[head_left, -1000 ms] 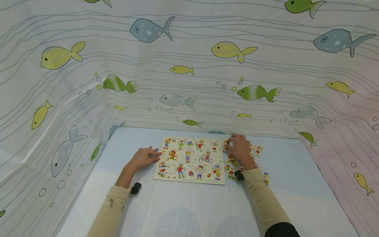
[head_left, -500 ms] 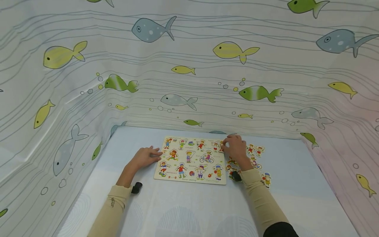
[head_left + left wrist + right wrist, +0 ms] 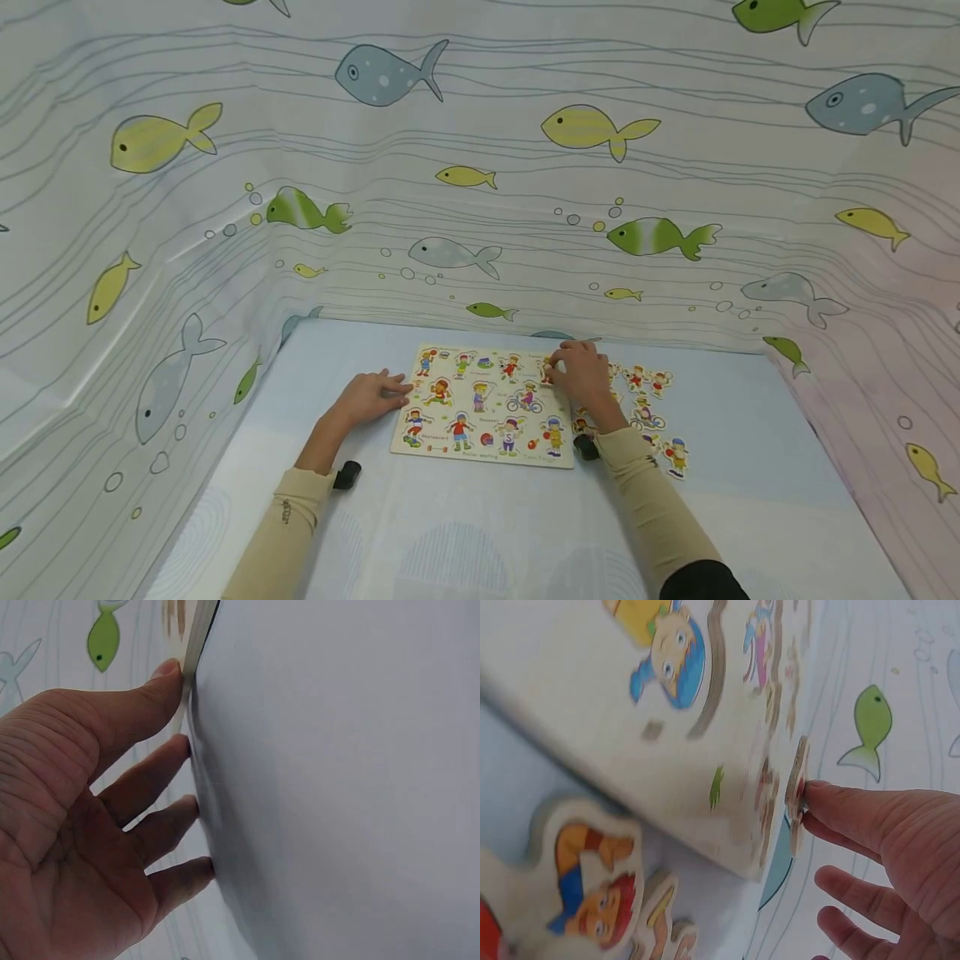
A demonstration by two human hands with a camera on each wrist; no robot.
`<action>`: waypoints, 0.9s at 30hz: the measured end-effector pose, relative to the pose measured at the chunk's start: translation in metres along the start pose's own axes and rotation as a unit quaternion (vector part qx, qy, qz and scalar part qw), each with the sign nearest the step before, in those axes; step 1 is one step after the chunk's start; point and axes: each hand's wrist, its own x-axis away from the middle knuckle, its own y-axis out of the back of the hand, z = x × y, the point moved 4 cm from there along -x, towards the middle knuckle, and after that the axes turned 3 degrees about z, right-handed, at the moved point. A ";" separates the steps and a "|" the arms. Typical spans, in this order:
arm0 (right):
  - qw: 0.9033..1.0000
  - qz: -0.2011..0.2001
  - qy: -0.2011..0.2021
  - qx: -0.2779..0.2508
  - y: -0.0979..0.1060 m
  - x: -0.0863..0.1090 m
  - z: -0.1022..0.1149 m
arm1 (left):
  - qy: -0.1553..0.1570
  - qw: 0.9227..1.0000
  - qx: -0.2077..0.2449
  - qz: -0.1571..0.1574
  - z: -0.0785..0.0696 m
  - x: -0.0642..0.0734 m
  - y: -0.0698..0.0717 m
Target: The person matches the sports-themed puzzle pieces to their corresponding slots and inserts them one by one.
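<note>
A wooden puzzle board (image 3: 553, 404), printed with children doing sports, lies flat on the table. At its left edge rests my left hand (image 3: 371, 396); in the left wrist view the thumb touches the board's edge and the spread fingertips touch the table. My right hand (image 3: 581, 373) is over the board's top right corner. Between thumb and index finger it pinches a thin wooden puzzle piece (image 3: 798, 791), seen edge-on just above the board in the right wrist view. Its other fingers are held apart from the piece. The piece's picture is mostly hidden.
Several loose puzzle pieces lie right of the board, among them a figure on a bicycle (image 3: 647, 414) and a figure in yellow (image 3: 677, 458). My right forearm covers part of them. A fish-printed sheet (image 3: 525, 250) rises behind the pale blue table (image 3: 450, 525).
My right hand has moved left with the pinched piece, from beside the board to over its top right corner. The left hand stays at the board's left edge.
</note>
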 end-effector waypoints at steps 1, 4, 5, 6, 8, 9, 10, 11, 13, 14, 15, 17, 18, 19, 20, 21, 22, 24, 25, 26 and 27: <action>1.000 0.001 0.005 0.001 -0.001 -0.001 0.003 | -0.001 1.000 -0.001 -0.001 0.000 0.000 0.000; 1.000 0.005 0.013 0.005 -0.004 -0.003 0.010 | 0.001 1.000 0.002 -0.002 -0.001 0.001 0.001; 1.000 0.006 0.015 0.004 -0.005 -0.003 0.012 | 0.001 1.000 0.002 -0.002 -0.001 0.002 0.001; 1.000 0.005 0.016 0.002 -0.005 -0.003 0.014 | 0.001 1.000 0.002 -0.002 -0.001 0.001 0.001; 1.000 0.007 0.019 0.002 -0.006 -0.004 0.018 | 0.003 1.000 0.001 -0.001 -0.002 0.002 0.002; 1.000 0.009 0.018 0.000 -0.007 -0.005 0.020 | 0.004 1.000 0.001 -0.001 -0.002 0.002 0.002; 1.000 0.011 0.017 -0.001 -0.007 -0.005 0.022 | 0.004 1.000 0.001 0.000 -0.002 0.002 0.001; 1.000 0.012 0.015 -0.002 -0.008 -0.005 0.023 | 0.004 1.000 0.000 0.000 -0.002 0.002 0.001; 1.000 0.016 0.012 -0.002 -0.009 -0.006 0.026 | 0.002 1.000 -0.002 -0.001 -0.001 0.001 0.001; 1.000 0.018 0.009 -0.002 -0.010 -0.006 0.027 | 0.001 1.000 -0.002 -0.002 -0.001 0.001 0.001; 1.000 0.018 0.008 -0.003 -0.010 -0.006 0.028 | 0.001 1.000 -0.001 -0.002 -0.001 0.000 0.000; 1.000 0.018 0.008 -0.008 -0.011 -0.007 0.031 | -0.001 1.000 -0.003 -0.004 0.000 0.000 0.000; 1.000 0.016 0.010 -0.010 -0.011 -0.007 0.033 | 0.000 1.000 -0.001 -0.003 0.000 0.000 0.000; 1.000 0.017 0.011 -0.011 -0.011 -0.007 0.034 | 0.000 1.000 0.000 -0.003 0.000 0.000 0.000; 1.000 0.017 0.012 -0.013 -0.012 -0.008 0.036 | 0.000 1.000 -0.001 -0.002 -0.001 0.000 -0.001; 1.000 0.016 0.015 -0.011 -0.012 -0.008 0.037 | 0.001 1.000 0.000 -0.002 -0.001 0.000 -0.001; 1.000 0.017 0.016 -0.006 -0.013 -0.008 0.038 | 0.002 1.000 0.001 -0.001 -0.001 0.000 -0.001; 1.000 0.019 0.020 0.002 -0.014 -0.009 0.041 | 0.004 1.000 0.004 -0.001 -0.001 0.001 -0.001; 1.000 0.020 0.022 0.006 -0.015 -0.009 0.043 | 0.003 1.000 0.002 -0.001 -0.001 0.001 -0.001; 0.999 0.019 0.026 0.007 -0.015 -0.010 0.044 | 0.004 1.000 0.002 -0.002 -0.001 0.001 0.000; 0.999 0.020 0.028 0.008 -0.015 -0.009 0.046 | 0.006 1.000 0.003 -0.003 -0.001 0.002 0.000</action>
